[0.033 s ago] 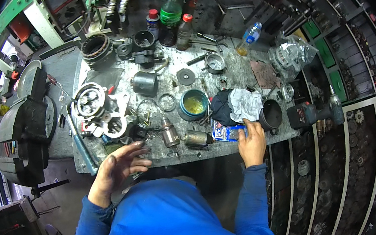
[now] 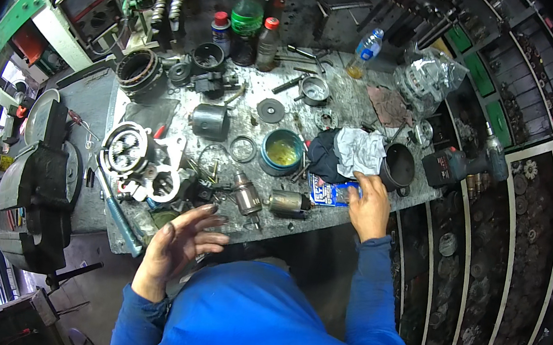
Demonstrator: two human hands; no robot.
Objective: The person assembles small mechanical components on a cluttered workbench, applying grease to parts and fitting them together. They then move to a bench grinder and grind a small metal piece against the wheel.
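Observation:
My left hand (image 2: 181,246) hovers by the bench's front edge. Its stained fingers are spread and hold nothing, and the armature-like cylindrical part with a shaft (image 2: 247,195) lies just beyond them. At the right, my right hand (image 2: 371,209) has its fingers stretched out, with the fingertips at the lower edge of a white rag (image 2: 360,150). Its thumb is at a blue printed packet (image 2: 327,192), partly covered by the rags. Next to the white rag lies a black cloth (image 2: 324,156). A dark cylindrical housing (image 2: 398,166) stands just beyond that hand.
A teal-rimmed pot with yellowish contents (image 2: 281,151) and a metal cylinder (image 2: 288,203) sit between my hands. Pale metal castings (image 2: 127,147) and a blue-handled tool (image 2: 122,223) lie left. Bottles (image 2: 246,23) line the back, a vise (image 2: 37,190) stands left, and parts shelves (image 2: 478,283) rise right.
The view has shifted slightly. My left hand has edged a little to the right, its fingers slightly more spread. My right hand stays at the rag and packet.

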